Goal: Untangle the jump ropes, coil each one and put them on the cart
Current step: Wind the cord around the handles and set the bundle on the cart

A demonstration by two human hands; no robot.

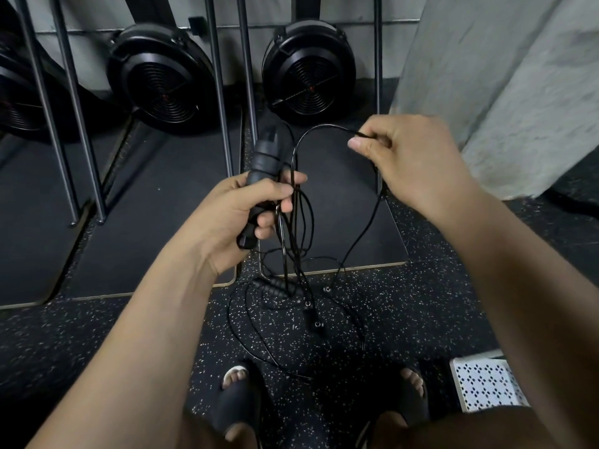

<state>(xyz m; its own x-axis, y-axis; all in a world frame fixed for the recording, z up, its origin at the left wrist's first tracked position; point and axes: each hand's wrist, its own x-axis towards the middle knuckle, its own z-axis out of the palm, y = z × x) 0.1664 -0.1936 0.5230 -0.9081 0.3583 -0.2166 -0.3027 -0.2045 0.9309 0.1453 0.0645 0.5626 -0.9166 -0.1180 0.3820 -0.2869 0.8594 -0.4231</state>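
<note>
My left hand (249,209) grips two black jump-rope handles (264,160) upright, with several thin black cord strands pinched against them. My right hand (408,157) pinches a loop of black cord (311,132) that arches from the handles over to its fingertips. Below both hands the cords hang in a tangle (291,254) down to the speckled floor. Another black handle (272,288) and small cord ends (316,324) lie on the floor in that tangle. A white perforated cart corner (486,384) shows at the lower right.
Two black fan wheels of rowing machines (162,76) (308,69) stand ahead against the wall, with grey metal legs (77,124) beside them on black mats. A grey concrete pillar (502,92) rises at the right. My sandalled feet (240,393) stand below the tangle.
</note>
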